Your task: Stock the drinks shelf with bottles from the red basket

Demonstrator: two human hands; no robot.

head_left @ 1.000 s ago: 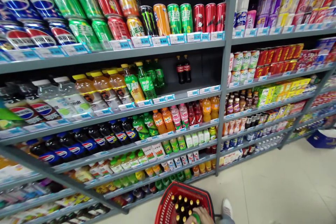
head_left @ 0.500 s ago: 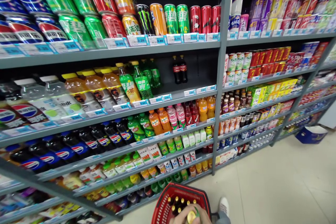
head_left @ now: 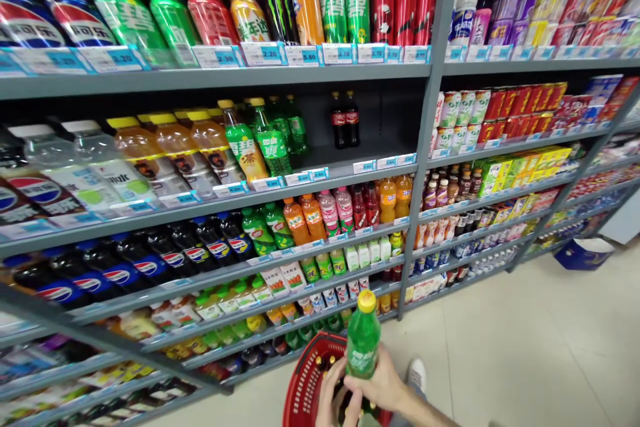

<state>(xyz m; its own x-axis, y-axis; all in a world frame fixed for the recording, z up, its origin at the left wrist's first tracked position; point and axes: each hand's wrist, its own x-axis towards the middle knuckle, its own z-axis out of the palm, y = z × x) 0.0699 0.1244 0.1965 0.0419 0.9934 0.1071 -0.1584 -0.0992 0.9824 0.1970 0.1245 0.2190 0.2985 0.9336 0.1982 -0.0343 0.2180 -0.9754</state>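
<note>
A green soda bottle with a yellow cap stands nearly upright above the red shopping basket. My right hand is wrapped around its lower part from the right. My left hand curls against the bottle's lower left side, with its fingers bent and partly cut off by the bottom edge. Several dark bottles with gold caps show inside the basket, mostly hidden by my hands.
Grey shelves with drink bottles and cans fill the left and back. Green bottles and two small cola bottles stand on a middle shelf. A blue box lies on the pale floor. A shoe is beside the basket.
The soda bottle has risen out of the basket area in my hands and is now in full view. The camera has tilted down slightly, and the shelves sit higher in the picture.
</note>
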